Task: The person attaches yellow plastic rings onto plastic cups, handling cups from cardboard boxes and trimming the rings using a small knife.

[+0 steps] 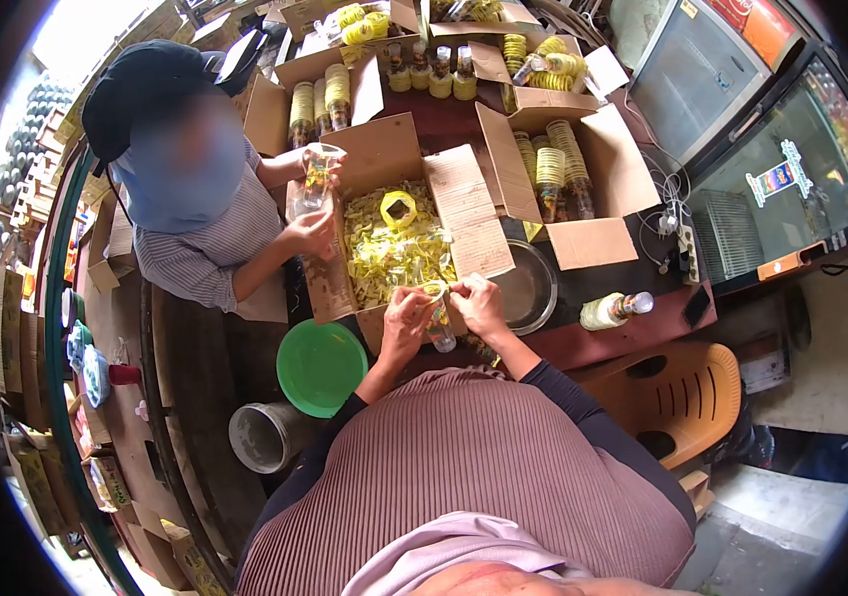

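Observation:
Between my hands is a clear plastic cup (442,334) with a coloured print, held near its rim just past the front edge of an open cardboard box (386,149). My left hand (406,320) is closed on the cup's left side, its fingertips at the rim. From the right, my right hand (478,302) pinches at the same rim. Thin yellow strips (369,248) fill the box, and a yellow ring-shaped roll (398,208) lies on top of them. Some fingertips are too small to make out exactly.
Across at left, a co-worker (211,238) holds a clear cup (319,171). Boxes of stacked cups (550,171) stand behind. Nearby are a round metal tray (531,288), a green basin (322,368), a grey bucket (262,437), a cup stack lying down (603,312) and an orange chair (677,397).

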